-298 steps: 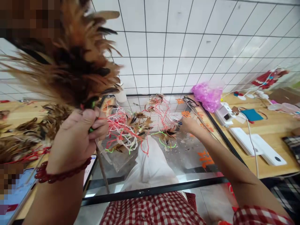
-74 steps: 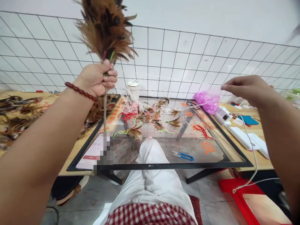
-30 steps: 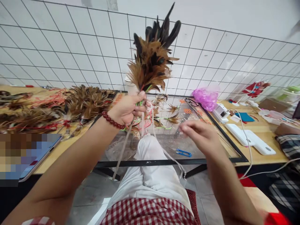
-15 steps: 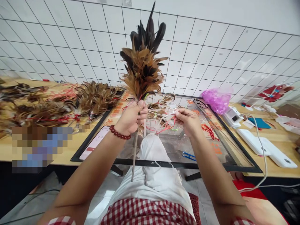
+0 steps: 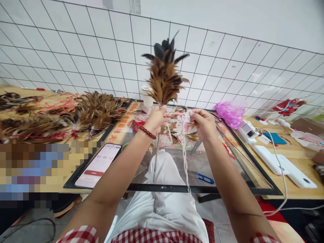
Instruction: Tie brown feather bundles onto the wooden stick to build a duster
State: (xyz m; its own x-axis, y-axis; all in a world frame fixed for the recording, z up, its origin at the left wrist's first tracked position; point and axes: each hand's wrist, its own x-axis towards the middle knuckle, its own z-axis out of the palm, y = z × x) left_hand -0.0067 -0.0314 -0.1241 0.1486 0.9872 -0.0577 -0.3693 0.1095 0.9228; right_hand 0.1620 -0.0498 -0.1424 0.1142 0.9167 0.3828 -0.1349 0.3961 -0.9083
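since half a second ago we have pushed both hands farther out over the glass table. our left hand is clenched around the stick of the feather duster, held upright. just beside it, our right hand pinches a pale string that hangs down. blue snips lie on the glass; a phone sits left; a pink bag lies beyond.

**Both hands raised and closed at mid-frame**

Both bare forearms rise from the lower corners and meet near the centre. The left hand, a bead bracelet on its wrist, is fisted, knuckles up. The right hand, just beside it, has its fingertips pinched together, pointing left.
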